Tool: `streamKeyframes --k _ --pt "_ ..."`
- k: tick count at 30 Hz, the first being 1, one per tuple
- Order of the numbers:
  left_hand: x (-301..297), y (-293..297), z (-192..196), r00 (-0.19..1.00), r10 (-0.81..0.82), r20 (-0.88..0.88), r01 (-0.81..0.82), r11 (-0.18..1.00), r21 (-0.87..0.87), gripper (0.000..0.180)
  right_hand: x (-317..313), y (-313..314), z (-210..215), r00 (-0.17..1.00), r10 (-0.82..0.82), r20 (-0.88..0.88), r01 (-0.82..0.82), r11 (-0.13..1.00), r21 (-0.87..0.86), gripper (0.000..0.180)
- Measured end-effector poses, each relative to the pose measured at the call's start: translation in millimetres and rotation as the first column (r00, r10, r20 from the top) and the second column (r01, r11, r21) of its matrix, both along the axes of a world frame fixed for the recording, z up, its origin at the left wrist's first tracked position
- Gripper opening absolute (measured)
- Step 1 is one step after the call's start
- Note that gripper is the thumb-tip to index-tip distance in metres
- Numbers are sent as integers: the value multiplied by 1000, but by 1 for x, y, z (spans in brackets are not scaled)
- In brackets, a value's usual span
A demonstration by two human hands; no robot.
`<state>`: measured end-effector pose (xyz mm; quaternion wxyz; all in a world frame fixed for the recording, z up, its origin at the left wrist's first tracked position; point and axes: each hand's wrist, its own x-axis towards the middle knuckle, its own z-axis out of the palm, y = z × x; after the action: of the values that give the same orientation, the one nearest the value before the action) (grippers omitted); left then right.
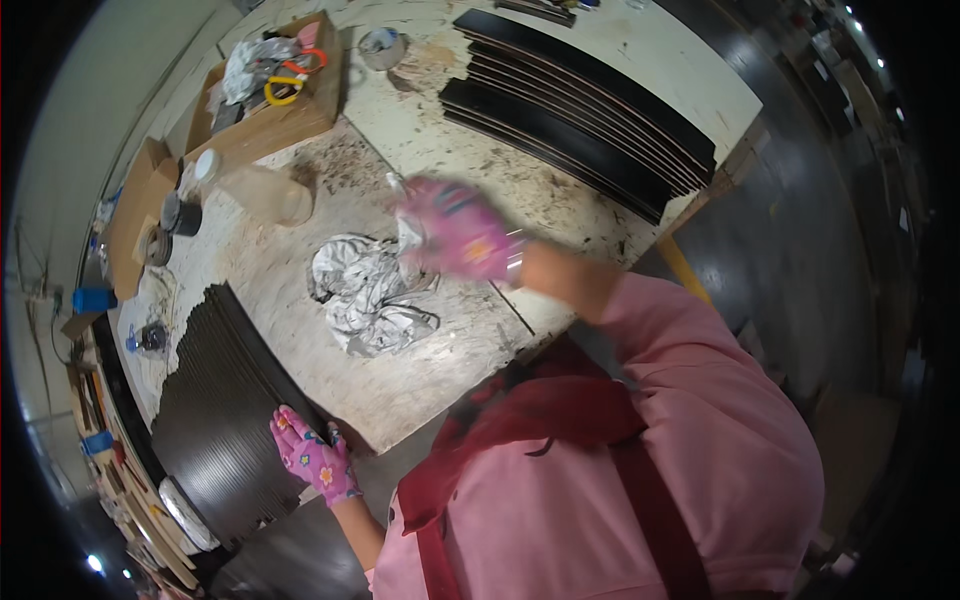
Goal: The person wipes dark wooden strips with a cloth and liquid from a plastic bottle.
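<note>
My left hand (312,455), in a pink flowered glove, rests with fingers spread on the near edge of a stack of dark ridged strips (225,400) at the table's left. My right hand (455,230), also in a pink glove and blurred by motion, is raised over the table's middle and grips a small clear plastic bottle (513,262). Just below and left of it lies a crumpled grey-white cloth (370,295).
A second fan of long black strips (580,110) lies at the far right of the stained white table (440,150). A cardboard box (270,90) of odds and ends, a tape roll (382,45) and small jars (185,212) stand at the far left.
</note>
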<state>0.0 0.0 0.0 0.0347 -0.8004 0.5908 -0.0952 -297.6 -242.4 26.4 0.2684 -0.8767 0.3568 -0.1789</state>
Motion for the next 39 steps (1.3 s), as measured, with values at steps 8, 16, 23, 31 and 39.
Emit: streamKeyframes --k 8,16,23,31,39 --pt "-18 -24 7 987 148 -69 -132 972 194 71 75 18 -54 962 159 -222 -183 978 -95 68" --pt "1 30 48 -171 -76 -982 -402 915 -1 59 -34 0 -32 889 -222 401 -7 869 495 48" --pt "-66 0 -8 -382 87 -920 -368 899 238 59 -78 -32 -41 512 -682 522 -228 478 848 44" --pt "-78 34 -37 75 -26 -997 -420 906 -56 53 -50 -34 -10 561 -726 398 -53 448 893 53" --pt "-96 101 -24 730 218 -647 -377 919 -116 91 -15 -39 -4 646 -572 505 89 714 694 37"
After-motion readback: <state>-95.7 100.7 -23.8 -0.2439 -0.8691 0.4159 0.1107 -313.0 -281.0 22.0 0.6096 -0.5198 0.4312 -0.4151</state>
